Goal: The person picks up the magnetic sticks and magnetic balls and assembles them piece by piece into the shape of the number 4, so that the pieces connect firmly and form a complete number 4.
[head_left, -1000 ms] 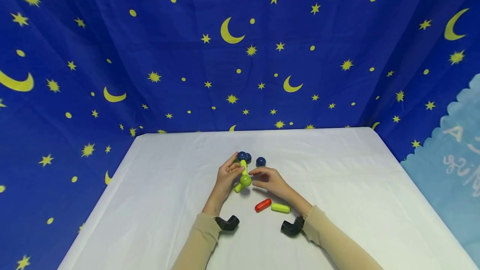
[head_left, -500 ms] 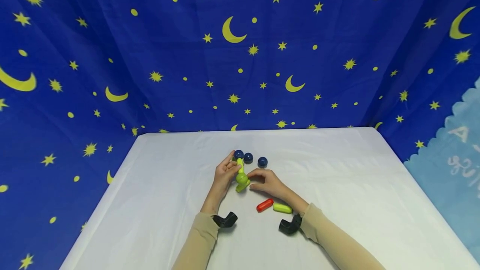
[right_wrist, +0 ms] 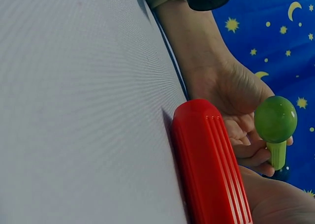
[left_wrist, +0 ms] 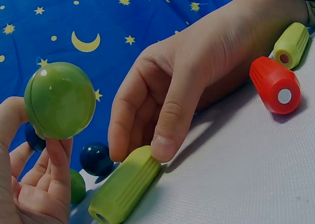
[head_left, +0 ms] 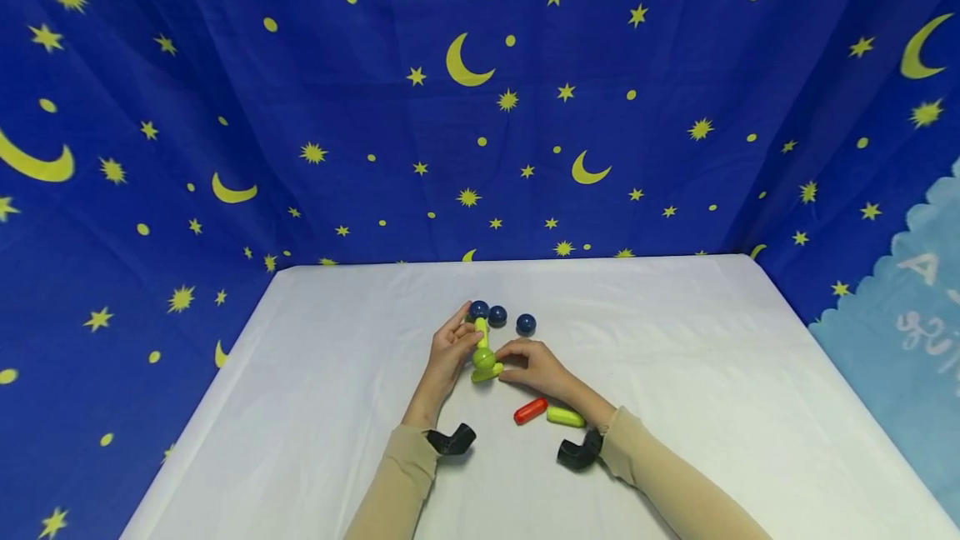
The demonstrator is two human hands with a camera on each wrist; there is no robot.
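My left hand (head_left: 447, 354) holds a yellow-green magnetic rod (head_left: 482, 333), with a green ball (left_wrist: 60, 101) at its near end and a dark blue ball (head_left: 478, 309) at the far one. Low beside that ball, a second yellow-green rod (left_wrist: 125, 187) is pinched at one end between the thumb and fingers of my right hand (head_left: 542, 367). It lies on or just over the white cloth; exact contact cannot be told. In the right wrist view, the green ball stands above the left fingers, and the right hand's own fingertips are out of sight.
Two loose dark blue balls, one nearer (head_left: 497, 316) and one farther right (head_left: 526, 323), lie beyond the hands. A red rod (head_left: 530, 411) and another yellow-green rod (head_left: 566, 417) rest below the right wrist. Another green ball (left_wrist: 77, 187) shows behind the left fingers.
My right hand has come left and taken the end of the low yellow-green rod, which has swung round toward it. The left hand, with its rod and balls, has shifted slightly left.
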